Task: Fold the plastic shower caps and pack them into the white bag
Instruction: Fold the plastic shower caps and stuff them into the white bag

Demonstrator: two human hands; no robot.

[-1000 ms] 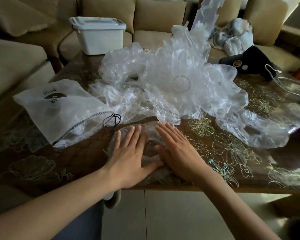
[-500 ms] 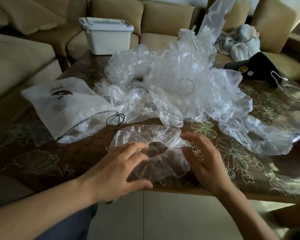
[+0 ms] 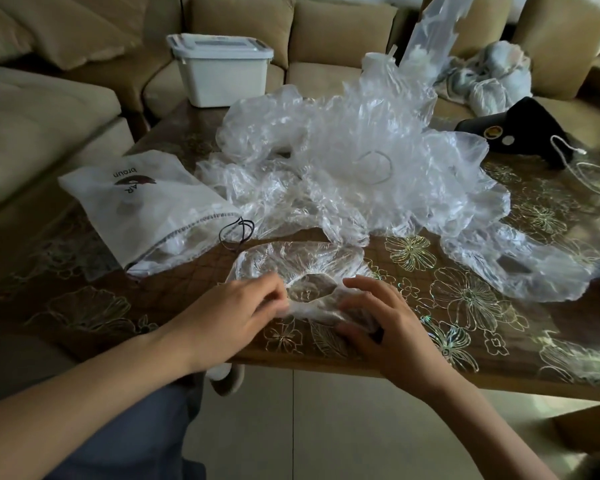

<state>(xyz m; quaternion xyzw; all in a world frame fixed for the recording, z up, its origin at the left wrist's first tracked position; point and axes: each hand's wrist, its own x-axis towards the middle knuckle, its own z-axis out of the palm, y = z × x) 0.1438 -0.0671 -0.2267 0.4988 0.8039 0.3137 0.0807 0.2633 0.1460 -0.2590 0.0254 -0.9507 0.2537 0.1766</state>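
Observation:
One clear plastic shower cap (image 3: 302, 265) lies flattened near the table's front edge, its gathered opening facing up. My left hand (image 3: 236, 317) pinches its near left rim. My right hand (image 3: 381, 320) grips its near right rim, thumb under the plastic. Behind it a big heap of crumpled clear shower caps (image 3: 354, 168) fills the middle of the table. The white bag (image 3: 146, 209) lies flat to the left, mouth toward me, with a black drawstring (image 3: 238, 230) and some clear plastic showing inside.
The table (image 3: 465, 323) has a glossy floral cover. A white lidded box (image 3: 219, 74) stands at the back left corner. A black device (image 3: 520, 129) with a white cord (image 3: 582, 168) lies back right. Sofas surround the table; bundled cloth (image 3: 492, 77) sits on the far one.
Both hands were pressing flat on the cap a second ago. They lifted, moved apart, and now grasp the cap's near rim on either side.

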